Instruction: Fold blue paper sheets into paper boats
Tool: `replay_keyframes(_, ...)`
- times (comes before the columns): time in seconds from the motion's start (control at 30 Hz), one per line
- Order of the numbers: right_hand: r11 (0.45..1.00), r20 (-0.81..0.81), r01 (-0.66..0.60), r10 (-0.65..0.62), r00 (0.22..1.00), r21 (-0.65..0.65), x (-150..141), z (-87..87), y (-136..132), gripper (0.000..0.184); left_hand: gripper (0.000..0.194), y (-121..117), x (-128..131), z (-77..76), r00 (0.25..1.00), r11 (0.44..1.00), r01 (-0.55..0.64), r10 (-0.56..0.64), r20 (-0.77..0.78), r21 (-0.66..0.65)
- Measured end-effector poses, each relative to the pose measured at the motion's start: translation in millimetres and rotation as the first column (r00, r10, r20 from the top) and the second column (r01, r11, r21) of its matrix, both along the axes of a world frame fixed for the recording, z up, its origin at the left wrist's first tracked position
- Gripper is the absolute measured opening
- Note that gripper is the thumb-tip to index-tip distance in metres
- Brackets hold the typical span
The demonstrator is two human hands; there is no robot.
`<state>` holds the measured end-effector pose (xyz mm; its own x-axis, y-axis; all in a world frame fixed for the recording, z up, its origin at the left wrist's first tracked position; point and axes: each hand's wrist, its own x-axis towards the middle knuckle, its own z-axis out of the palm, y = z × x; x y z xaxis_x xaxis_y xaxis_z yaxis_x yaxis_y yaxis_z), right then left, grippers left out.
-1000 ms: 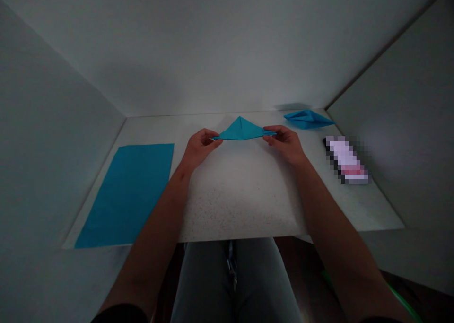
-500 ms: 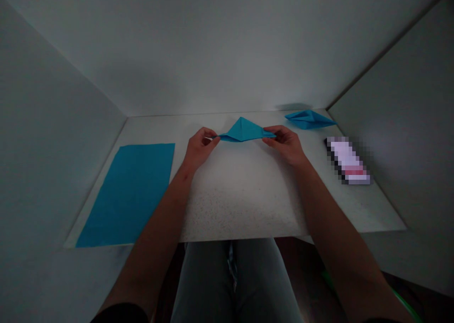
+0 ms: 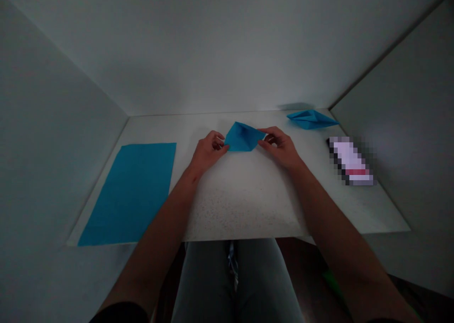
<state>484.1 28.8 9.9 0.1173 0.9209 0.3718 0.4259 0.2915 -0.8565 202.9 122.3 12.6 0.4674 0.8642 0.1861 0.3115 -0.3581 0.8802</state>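
A piece of folded blue paper (image 3: 243, 141) is held between my two hands above the middle of the white table. It shows a peaked upper edge and a darker hollow at its top. My left hand (image 3: 210, 149) pinches its left end between thumb and fingers. At the right end, my right hand (image 3: 280, 145) grips it the same way, the thumb in front and the fingers behind. Parts of both ends are hidden by the fingertips.
Flat blue sheets of paper (image 3: 133, 193) lie on the table's left side. A folded blue paper boat (image 3: 311, 119) rests at the back right, with a pixelated phone (image 3: 351, 161) nearer me. Walls enclose the white table (image 3: 244, 209) at the back and both sides.
The folded paper has gone from a long, flattish shape to a shorter one with an opened hollow. My hands have come closer together, the left moving right and slightly nearer me.
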Motion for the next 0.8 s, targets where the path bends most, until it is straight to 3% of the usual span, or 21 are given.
replay_keyframes(0.13, 0.993, 0.217, -0.090, 0.071, 0.974, 0.080, -5.9, 0.8, -1.5, 0.039, 0.089, -8.5, 3.1, 1.8, 0.983, 0.983, 0.176, -0.178, -0.034, -0.054)
replay_keyframes(0.2, 0.985, 0.338, -0.151, 0.113, 0.934, 0.089, -5.6, -0.3, -2.0, 0.041, 0.099, -10.2, 2.8, 3.1, 0.968, 0.969, 0.237, -0.242, -0.072, -0.072)
replay_keyframes(0.27, 0.975, 0.440, -0.214, 0.164, 0.883, 0.065, -4.2, -2.0, -1.9, 0.040, 0.090, -8.6, 0.6, 4.4, 0.964, 0.973, 0.223, -0.229, -0.133, -0.059)
replay_keyframes(0.37, 0.960, 0.510, -0.280, 0.239, 0.826, 0.003, -1.7, -3.9, -0.9, 0.037, 0.070, -1.3, -5.4, 5.4, 0.972, 0.991, 0.119, -0.103, -0.213, 0.064)
replay_keyframes(0.5, 0.949, 0.445, -0.312, 0.295, 0.846, -0.036, 1.3, -3.9, -1.1, 0.039, 0.048, 7.1, -10.5, 1.9, 0.963, 0.950, 0.154, -0.084, -0.255, 0.270)
replay_keyframes(0.67, 0.979, 0.392, -0.202, 0.190, 0.900, -0.011, 10.7, -0.1, -3.6, 0.022, 0.018, 9.8, -9.1, -4.8, 0.939, 0.940, 0.215, -0.124, -0.320, 0.266)
replay_keyframes(0.8, 0.993, 0.461, -0.097, 0.117, 0.879, -0.066, 15.8, 0.8, -2.7, 0.021, 0.014, 9.9, -7.8, -3.4, 0.937, 0.947, 0.210, -0.124, -0.326, 0.242)
